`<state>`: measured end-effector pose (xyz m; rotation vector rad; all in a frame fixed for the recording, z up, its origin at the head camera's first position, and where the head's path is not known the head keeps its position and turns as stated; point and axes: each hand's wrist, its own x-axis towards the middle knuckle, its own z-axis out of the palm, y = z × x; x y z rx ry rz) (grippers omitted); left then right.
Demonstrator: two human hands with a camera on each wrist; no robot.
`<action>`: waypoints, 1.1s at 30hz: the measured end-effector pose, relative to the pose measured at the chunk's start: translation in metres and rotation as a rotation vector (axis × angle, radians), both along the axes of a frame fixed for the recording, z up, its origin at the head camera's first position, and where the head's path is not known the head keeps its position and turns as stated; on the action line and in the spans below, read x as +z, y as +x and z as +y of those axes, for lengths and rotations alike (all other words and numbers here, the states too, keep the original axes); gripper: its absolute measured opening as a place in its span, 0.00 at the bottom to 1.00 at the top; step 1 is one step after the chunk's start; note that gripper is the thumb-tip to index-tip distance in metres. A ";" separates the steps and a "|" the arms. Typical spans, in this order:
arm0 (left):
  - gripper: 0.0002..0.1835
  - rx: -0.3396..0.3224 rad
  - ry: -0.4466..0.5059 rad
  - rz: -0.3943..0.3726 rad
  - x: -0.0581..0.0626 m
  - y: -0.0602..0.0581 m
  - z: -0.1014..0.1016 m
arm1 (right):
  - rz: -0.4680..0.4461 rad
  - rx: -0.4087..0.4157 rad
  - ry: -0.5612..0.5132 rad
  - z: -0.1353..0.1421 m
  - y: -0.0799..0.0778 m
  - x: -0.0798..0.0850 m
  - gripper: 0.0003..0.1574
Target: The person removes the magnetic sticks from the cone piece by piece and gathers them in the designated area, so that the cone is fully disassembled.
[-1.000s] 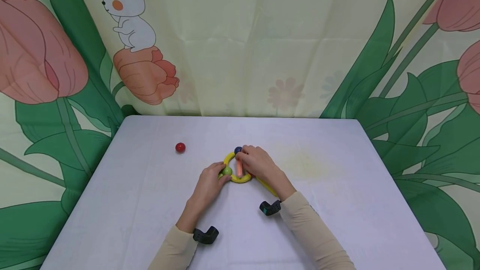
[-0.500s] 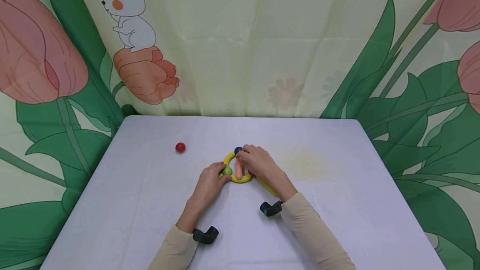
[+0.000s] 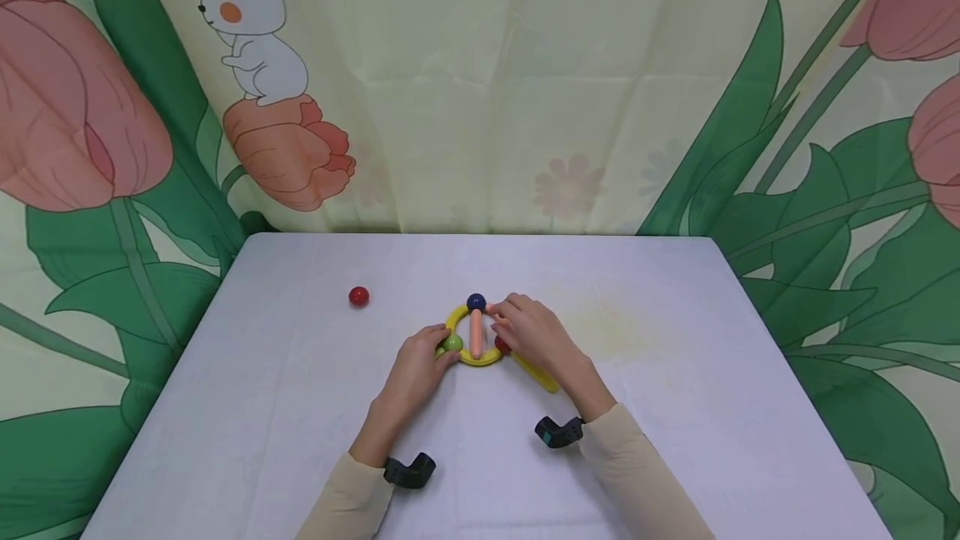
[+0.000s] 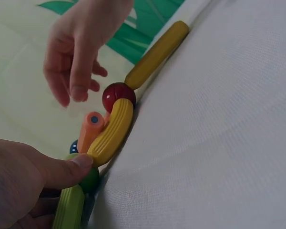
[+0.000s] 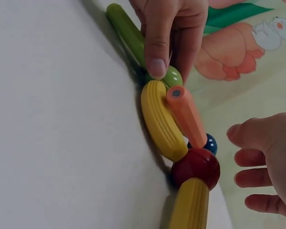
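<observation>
My left hand point(image 3: 412, 365) pinches a green ball point(image 5: 173, 76) where a curved yellow magnetic rod point(image 5: 162, 121) meets it; a straight green rod point(image 5: 126, 33) runs out under that hand. Curved rods form a ring with a dark blue ball point(image 3: 476, 302) at the far side and a dark red ball point(image 5: 195, 168) at the right. One straight orange rod point(image 3: 476, 336) leads from the blue ball across the ring, its near end raised over the yellow curve. Beside the ring's right side, my right hand point(image 3: 534, 332) has its fingers loosely spread, holding nothing.
A straight yellow rod point(image 3: 536, 373) extends from the red ball toward the near right, under the right wrist. A loose red ball point(image 3: 359, 297) lies at the far left of the white-covered table point(image 3: 262, 407). Behind the table hangs a printed curtain point(image 3: 450, 107).
My right hand has let go of the orange rod near the blue ball and drawn back slightly to the right, uncovering both. The left hand keeps its place on the green ball.
</observation>
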<state>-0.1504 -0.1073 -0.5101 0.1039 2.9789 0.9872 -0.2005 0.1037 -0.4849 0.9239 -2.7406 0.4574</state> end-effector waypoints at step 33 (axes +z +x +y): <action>0.21 -0.039 -0.027 0.060 0.004 0.017 0.002 | -0.123 -0.162 -0.138 0.033 0.027 -0.032 0.16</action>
